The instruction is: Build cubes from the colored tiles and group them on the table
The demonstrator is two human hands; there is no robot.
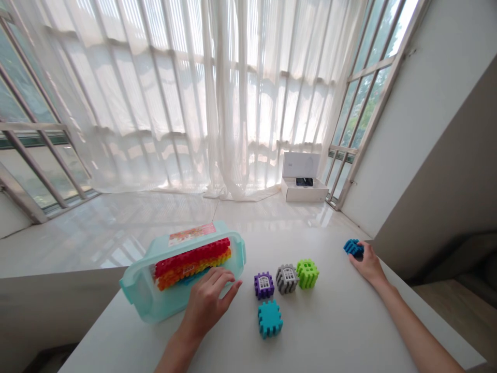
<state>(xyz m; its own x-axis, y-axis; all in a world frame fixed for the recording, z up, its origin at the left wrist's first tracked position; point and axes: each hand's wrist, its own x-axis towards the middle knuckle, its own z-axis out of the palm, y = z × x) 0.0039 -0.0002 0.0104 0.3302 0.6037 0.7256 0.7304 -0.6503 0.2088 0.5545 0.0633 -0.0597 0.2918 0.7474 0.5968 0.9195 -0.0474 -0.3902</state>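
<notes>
Our left arm comes in closest to us, its hand [207, 298] palm down at the near side of the bin [145, 308], fingers loosely bent and thumb a little apart; its underside is hidden, so we cannot tell whether it holds anything. Red strips [194, 257] and orange strips [171, 280] lie in the bin just beyond those fingers. To this hand's right, on the tabletop [322, 331], sits the teal cube [269, 318], with the purple cube [264, 285], gray cube [287, 278] and green cube [308, 273] in a row behind it. Well apart, near the tabletop's right edge, our right hand [365, 259] grips the blue cube [351, 247] between thumb and fingers, the cube at its fingertips.
</notes>
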